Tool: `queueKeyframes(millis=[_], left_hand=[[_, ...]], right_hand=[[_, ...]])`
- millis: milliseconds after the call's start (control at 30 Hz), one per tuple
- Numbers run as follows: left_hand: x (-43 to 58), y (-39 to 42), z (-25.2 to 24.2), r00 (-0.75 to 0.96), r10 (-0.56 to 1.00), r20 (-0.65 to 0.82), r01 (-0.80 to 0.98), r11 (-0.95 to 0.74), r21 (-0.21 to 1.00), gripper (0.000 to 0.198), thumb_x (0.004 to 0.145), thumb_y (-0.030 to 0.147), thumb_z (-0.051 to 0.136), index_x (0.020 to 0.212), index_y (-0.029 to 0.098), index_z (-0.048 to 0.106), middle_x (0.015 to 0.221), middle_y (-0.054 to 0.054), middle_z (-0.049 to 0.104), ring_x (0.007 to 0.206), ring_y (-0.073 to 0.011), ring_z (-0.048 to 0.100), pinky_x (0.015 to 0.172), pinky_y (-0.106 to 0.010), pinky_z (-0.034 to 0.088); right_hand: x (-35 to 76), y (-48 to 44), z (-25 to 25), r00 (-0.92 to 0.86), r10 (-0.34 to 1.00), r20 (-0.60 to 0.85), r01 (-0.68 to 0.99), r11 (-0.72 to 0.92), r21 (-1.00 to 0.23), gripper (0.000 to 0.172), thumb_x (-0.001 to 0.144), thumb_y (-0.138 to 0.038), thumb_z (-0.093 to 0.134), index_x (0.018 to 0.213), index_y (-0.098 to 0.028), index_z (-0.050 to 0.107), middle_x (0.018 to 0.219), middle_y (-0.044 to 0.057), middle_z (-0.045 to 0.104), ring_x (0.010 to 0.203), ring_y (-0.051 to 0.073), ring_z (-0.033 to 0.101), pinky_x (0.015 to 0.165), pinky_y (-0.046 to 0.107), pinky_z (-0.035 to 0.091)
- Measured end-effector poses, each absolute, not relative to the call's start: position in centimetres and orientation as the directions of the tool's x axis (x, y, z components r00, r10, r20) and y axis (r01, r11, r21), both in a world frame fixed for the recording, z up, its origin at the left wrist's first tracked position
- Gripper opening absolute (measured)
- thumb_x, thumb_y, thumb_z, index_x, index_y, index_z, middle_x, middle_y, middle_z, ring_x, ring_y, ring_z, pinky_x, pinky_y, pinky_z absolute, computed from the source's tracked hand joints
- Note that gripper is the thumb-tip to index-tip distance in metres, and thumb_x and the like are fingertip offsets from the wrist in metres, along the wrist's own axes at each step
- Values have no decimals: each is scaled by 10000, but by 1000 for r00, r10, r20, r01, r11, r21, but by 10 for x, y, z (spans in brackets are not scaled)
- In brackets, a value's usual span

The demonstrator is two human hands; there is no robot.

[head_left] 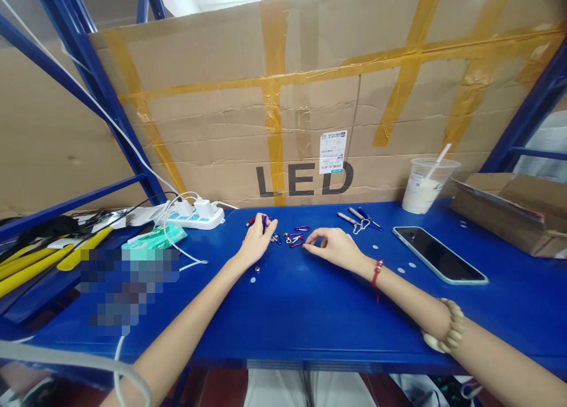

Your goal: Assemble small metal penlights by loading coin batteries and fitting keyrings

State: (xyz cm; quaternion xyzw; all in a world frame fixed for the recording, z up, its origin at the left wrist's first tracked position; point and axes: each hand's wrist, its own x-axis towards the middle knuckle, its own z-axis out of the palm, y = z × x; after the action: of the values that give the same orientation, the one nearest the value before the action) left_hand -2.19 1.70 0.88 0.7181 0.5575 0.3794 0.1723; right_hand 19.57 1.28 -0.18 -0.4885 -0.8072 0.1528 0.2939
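Observation:
My left hand (256, 241) rests over the blue table with its fingers curled round a small purple object (264, 221), mostly hidden by the fingers. A red item (251, 222) shows just behind that hand. My right hand (335, 247) has thumb and forefinger pinched at the right end of a red carabiner (296, 243) lying on the table. Small metal fittings (289, 237) lie beside it. Behind them is a purple carabiner (302, 228), and a blue carabiner (278, 239) sits close to my left fingers.
Slim metal tubes (346, 218) with a silver clip lie behind my right hand. A phone (438, 254), a drink cup (423, 188) and an open cardboard box (509, 218) stand right. Leftward are a power strip (199, 218), a green packet (155, 240) and cables. Cardboard (212, 141) walls the back.

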Motion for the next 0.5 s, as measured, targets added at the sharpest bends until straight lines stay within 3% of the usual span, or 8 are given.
queueKeyframes(millis=[100,200,500], left_hand=[[-21,18,-2,272,897,349,742,-427,516,205,869,372,444,957,188,458,955,-63,582,926,-212,536,853,-379,415],[-15,15,-12,410,853,322,754,-516,406,204,892,291,401,1058,194,469,1057,-90,559,1011,-230,500,900,-420,393],[-11,18,-13,463,823,329,765,-559,320,69,846,136,440,889,189,432,934,-70,608,910,-218,552,840,-385,421]], right_hand=[[193,11,-5,-432,852,294,707,523,-477,155,786,-378,594,784,-257,692,806,-19,706,615,124,606,531,229,376],[192,11,-11,-494,796,349,669,605,-431,146,820,-320,564,850,-269,697,877,-13,696,624,112,593,539,224,375],[189,11,-15,-608,714,347,592,699,-401,266,857,-243,483,1052,-282,660,1051,13,661,640,109,595,602,242,449]])
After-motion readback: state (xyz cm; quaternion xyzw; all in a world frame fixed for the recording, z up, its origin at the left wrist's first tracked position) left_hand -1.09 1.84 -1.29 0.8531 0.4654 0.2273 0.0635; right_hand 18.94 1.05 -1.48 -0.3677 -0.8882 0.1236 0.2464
